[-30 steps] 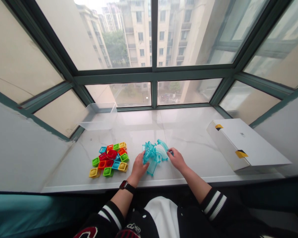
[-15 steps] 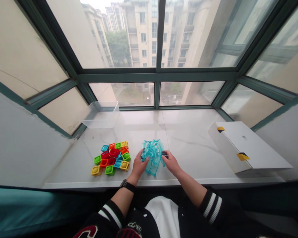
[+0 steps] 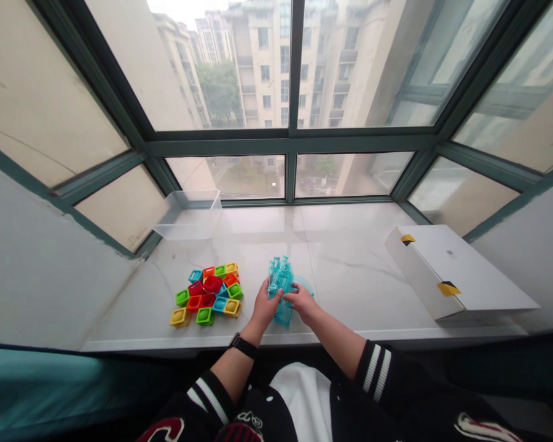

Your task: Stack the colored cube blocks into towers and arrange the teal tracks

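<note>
Several clear turquoise plastic pieces [image 3: 282,273] are bunched upright in front of me over the white ledge. My left hand [image 3: 263,304] is closed around their left side, thumb towards me. At their lower right, my right hand [image 3: 303,302] pinches with fingertips on the same bunch. Behind the right hand shows a curved, see-through turquoise piece [image 3: 306,284]; whether it is held or lies on the ledge I cannot tell. Left of my hands lies a group of red, green, yellow and blue toy blocks [image 3: 207,301].
A clear plastic bin [image 3: 191,232] stands at the back left by the window. On the right lies a large white box [image 3: 465,264] with yellow-and-black tape tabs. Green window frames [image 3: 276,145] border the marble-patterned ledge [image 3: 350,264], whose front edge runs close to me.
My right hand has moved left towards my left hand. The turquoise pieces, spread wider before, are now gathered into a narrower upright bunch. The blocks stay put.
</note>
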`<action>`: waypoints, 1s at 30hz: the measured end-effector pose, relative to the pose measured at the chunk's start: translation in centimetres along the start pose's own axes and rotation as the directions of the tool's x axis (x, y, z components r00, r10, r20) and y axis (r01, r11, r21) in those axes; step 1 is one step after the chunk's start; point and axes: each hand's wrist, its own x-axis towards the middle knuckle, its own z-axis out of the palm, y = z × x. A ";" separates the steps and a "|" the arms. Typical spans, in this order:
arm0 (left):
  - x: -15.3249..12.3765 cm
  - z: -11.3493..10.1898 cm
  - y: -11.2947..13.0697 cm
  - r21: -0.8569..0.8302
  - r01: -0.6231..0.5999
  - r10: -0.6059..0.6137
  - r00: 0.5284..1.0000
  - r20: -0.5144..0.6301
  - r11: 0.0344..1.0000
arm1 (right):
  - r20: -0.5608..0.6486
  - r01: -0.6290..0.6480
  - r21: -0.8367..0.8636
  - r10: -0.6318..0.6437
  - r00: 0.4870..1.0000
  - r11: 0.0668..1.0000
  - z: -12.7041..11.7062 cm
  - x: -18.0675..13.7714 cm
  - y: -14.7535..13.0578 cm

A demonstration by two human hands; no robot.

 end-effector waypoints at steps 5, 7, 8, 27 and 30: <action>0.2 -0.7 -0.5 0.158 -0.022 0.027 0.999 -0.033 0.987 | 0.029 -0.046 0.057 0.045 0.999 0.997 0.2 0.7 0.1; 0.3 -0.9 -0.5 0.216 -0.033 0.042 0.999 -0.035 0.976 | 0.035 -0.059 0.118 0.056 0.998 0.991 -0.1 0.8 0.0; 0.3 -1.0 -0.5 0.238 -0.049 0.057 0.998 -0.027 0.970 | 0.040 -0.052 0.141 0.046 0.998 0.989 -0.3 0.9 -0.1; -0.1 -1.9 0.9 0.651 -0.310 0.264 0.949 0.171 0.692 | -0.019 0.389 -0.384 -0.429 0.903 0.837 -5.5 0.4 -0.6; -0.2 -2.1 1.2 0.642 -0.324 0.282 0.944 0.171 0.695 | 0.018 0.464 -0.431 -0.507 0.862 0.774 -5.7 -0.1 -0.3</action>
